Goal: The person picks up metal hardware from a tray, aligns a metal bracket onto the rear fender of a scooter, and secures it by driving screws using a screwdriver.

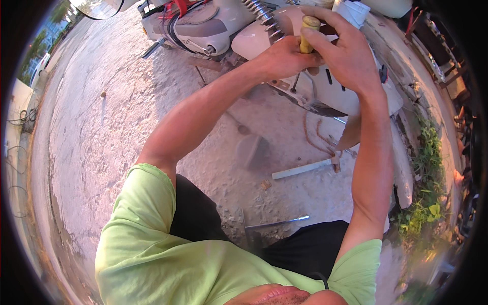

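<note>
A tool with a yellow, knobbed handle (307, 34) stands nearly upright between my hands; its working end is hidden. My right hand (349, 53) is closed on the handle from the right, thumb along its side and fingers curled over behind. From the left, my left hand (287, 58) closes around the handle's lower end, its fingertips partly hidden. Both hands are at the white rear bodywork (338, 94) of a motorbike that lies across the top of the view. Just left of the hands is a chromed coil-spring shock absorber (263, 19).
Below the bike, a pale-handled tool with a rusty head (305, 169) lies on rough concrete. Nearer my legs is a thin metal rod tool (278, 223). A white bucket (352, 12) stands behind my right hand. Green weeds (428, 168) grow along the right edge.
</note>
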`<state>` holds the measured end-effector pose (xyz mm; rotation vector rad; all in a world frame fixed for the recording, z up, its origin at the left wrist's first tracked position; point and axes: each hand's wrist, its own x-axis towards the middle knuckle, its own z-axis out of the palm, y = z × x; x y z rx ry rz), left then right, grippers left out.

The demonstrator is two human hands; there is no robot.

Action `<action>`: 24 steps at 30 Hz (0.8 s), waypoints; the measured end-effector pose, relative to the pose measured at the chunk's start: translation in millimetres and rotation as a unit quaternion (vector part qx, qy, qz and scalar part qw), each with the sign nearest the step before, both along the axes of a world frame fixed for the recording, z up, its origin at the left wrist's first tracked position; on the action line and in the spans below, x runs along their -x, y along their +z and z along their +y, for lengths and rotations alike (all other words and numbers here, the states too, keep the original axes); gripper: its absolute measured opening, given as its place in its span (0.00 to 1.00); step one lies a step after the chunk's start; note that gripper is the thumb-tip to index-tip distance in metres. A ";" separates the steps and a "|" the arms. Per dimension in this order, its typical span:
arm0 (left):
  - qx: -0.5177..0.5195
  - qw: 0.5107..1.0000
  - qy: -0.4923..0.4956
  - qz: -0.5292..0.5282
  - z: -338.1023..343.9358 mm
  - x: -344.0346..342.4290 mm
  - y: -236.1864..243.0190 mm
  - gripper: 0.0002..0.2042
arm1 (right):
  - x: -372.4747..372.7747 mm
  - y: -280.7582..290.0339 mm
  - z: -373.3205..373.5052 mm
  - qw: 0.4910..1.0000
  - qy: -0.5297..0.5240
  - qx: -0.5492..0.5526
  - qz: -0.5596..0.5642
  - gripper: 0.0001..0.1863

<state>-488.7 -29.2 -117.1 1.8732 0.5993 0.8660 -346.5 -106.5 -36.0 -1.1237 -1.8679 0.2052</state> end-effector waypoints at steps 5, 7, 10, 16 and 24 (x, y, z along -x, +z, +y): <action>0.002 0.999 -0.005 0.038 3.8 1.3 -5.3 0.17 | -13.4 -3.0 8.9 0.994 -0.086 0.004 -0.071 0.22; 0.003 0.999 -0.005 0.042 4.5 -0.7 -8.3 0.18 | -9.9 -4.7 6.4 0.977 -0.177 -0.004 -0.121 0.22; 0.017 0.998 0.004 0.061 6.5 -0.5 -10.1 0.18 | 5.8 -3.0 -1.5 0.990 -0.121 -0.035 -0.058 0.23; 0.019 0.997 0.002 0.080 5.1 1.9 -11.5 0.12 | 30.3 17.1 -23.0 0.990 -0.129 -0.055 -0.001 0.19; 0.021 0.998 -0.009 0.060 3.7 2.3 -15.5 0.19 | 17.4 15.1 -15.9 0.996 0.027 -0.032 0.084 0.17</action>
